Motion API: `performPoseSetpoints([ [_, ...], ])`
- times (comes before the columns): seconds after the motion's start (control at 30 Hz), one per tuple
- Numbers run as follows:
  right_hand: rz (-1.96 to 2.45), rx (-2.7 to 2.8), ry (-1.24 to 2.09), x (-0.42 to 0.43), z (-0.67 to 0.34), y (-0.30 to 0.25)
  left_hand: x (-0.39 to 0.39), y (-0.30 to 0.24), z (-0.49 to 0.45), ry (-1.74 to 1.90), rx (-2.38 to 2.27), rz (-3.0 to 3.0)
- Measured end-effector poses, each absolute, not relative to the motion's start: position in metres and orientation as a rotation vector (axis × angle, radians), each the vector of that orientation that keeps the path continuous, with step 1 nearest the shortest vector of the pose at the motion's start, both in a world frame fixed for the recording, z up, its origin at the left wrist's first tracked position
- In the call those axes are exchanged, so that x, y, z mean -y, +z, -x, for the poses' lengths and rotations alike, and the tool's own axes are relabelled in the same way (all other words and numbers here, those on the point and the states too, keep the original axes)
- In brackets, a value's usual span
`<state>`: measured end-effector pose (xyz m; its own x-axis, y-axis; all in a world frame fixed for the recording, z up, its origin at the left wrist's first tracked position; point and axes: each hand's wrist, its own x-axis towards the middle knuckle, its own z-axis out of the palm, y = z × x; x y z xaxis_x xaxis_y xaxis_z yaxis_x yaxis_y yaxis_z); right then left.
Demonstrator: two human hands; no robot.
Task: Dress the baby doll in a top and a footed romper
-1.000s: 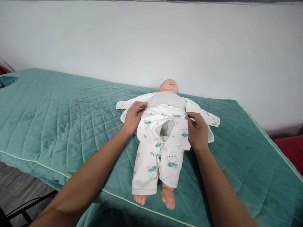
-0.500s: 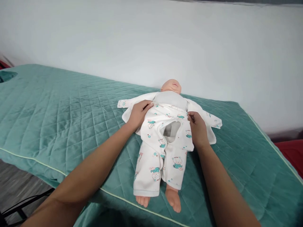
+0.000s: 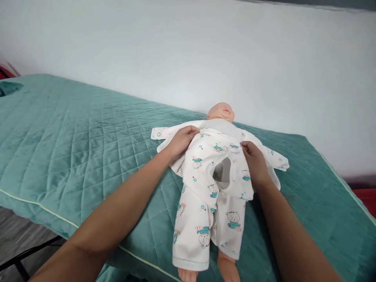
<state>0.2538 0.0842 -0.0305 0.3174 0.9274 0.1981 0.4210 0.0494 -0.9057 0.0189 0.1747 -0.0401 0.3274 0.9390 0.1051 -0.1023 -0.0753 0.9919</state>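
A baby doll [image 3: 221,112] lies on its back, head toward the wall and feet toward me. White printed baby pants [image 3: 197,188] with an open crotch cover its legs and reach up over its belly. My left hand [image 3: 183,141] pinches the waistband at the left side. On the right side, my right hand [image 3: 255,160] grips the edge of the pants near the waist, fingers closed. A white baby jacket [image 3: 277,158] lies spread open under the doll, its sleeves stretched out to both sides. Part of the grey torso shows above the waistband.
A green quilted cover [image 3: 88,145] spreads over the bed beneath the doll. Behind it rises a white wall [image 3: 164,51]. Black metal bars [image 3: 32,250] stand at the lower left, and a red object [image 3: 366,197] shows at the right edge.
Both hands have drawn the waistband higher up the torso, so less of the grey body shows. The view has also shifted, placing the doll slightly further right and lower.
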Motion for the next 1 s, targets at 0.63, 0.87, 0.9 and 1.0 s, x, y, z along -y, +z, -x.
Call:
performPoseSetpoints([
  [0.63,1.327,1.487,0.626,-0.078,-0.248,-0.02,-0.172,0.016,-0.038,0.766,-0.486,-2.133],
  [0.87,1.308,1.657,0.472,-0.087,-0.25,-0.017,-0.186,0.002,-0.037,0.848,-0.474,-1.865],
  [0.9,1.331,1.653,0.468,-0.088,-0.249,-0.016,-0.187,0.0,-0.038,0.859,-0.5,-1.848],
  [1.0,1.491,1.595,0.435,-0.095,-0.248,-0.011,-0.192,-0.003,-0.044,0.921,-0.618,-1.819],
])
